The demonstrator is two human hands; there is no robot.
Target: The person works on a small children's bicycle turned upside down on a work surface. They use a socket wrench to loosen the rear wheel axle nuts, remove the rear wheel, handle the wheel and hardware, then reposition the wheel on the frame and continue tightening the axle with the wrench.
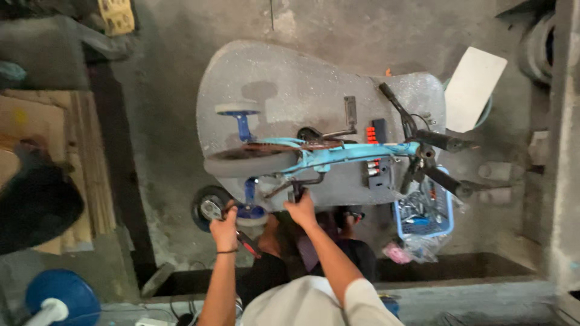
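The light-blue bike lies on its side across the grey tabletop, the right hand gripping its pedal at the near edge, the left hand closed on a wrench, a blue basket right, bare slab beyond.

The small bicycle's light-blue painted metal frame looks glossy; the grey speckled stone-like slab beneath it is matt and rough, the blue plastic basket beside it smooth.
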